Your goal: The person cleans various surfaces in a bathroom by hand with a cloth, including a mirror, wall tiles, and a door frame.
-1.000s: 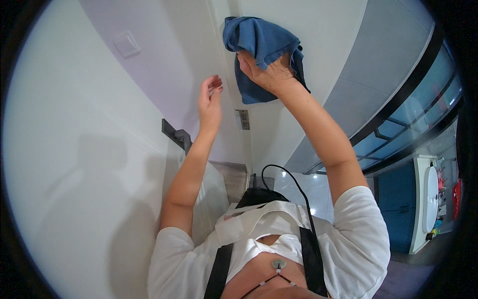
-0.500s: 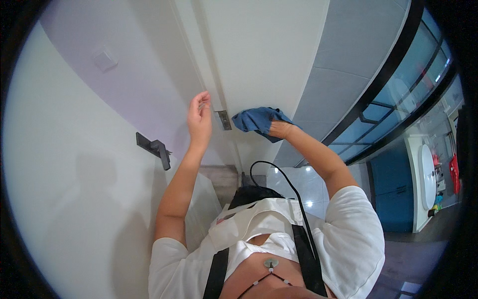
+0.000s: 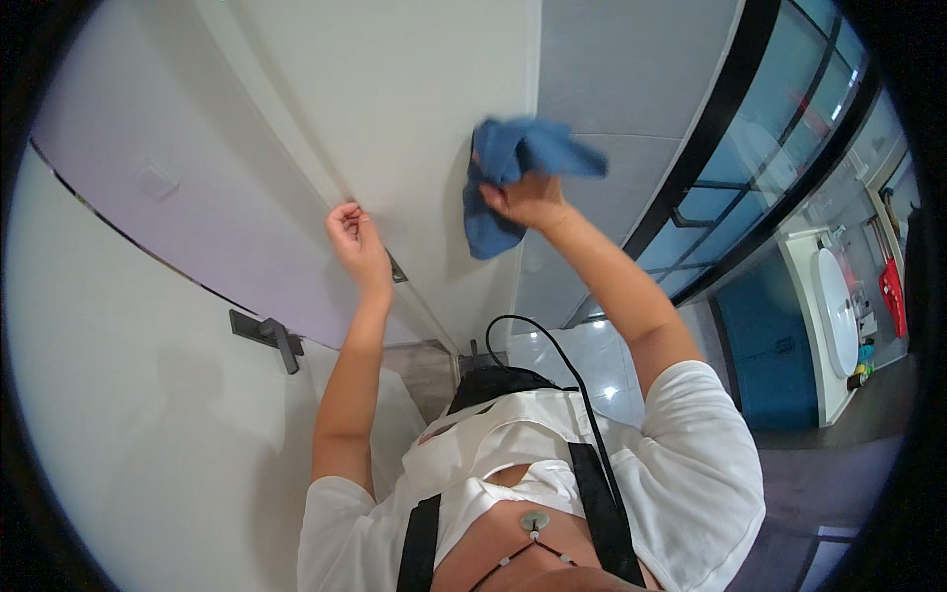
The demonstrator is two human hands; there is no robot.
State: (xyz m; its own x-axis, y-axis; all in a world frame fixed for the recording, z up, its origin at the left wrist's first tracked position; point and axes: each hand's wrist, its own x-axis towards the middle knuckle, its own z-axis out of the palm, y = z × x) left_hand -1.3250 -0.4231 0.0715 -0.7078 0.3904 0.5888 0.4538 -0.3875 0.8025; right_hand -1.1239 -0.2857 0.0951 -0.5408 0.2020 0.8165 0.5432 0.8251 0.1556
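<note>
Cloth: the blue cloth is in the right hand's fingers, with one part hanging below the thumb and another bunched above the knuckles; its upper right corner is blurred and sticks out past them.
Right hand: the right hand grasps the cloth, thumb on the near side; the folds hide most of the other fingers.
Panel: the white panel lies behind the cloth and between the two hands' fingers; whether the cloth presses on it cannot be told.
Left hand: the left hand has its fingers loosely curled, with nothing visible in them; they are at the panel's left edge, and contact is unclear.
Plate: the metal plate is just below the left fingers, partly behind the wrist.
Tile wall: the grey tile wall begins just right of the right fingers.
Handle: the dark handle is below and left of the left fingers, on the white door.
Cable: the black cable loops below both hands, apart from the fingers.
Good wiping: a flat fold under spread fingers would probably give more even contact than this bunch; tucking in the loose corner should stop it flapping, and light pressure near the plate would likely avoid snags.
</note>
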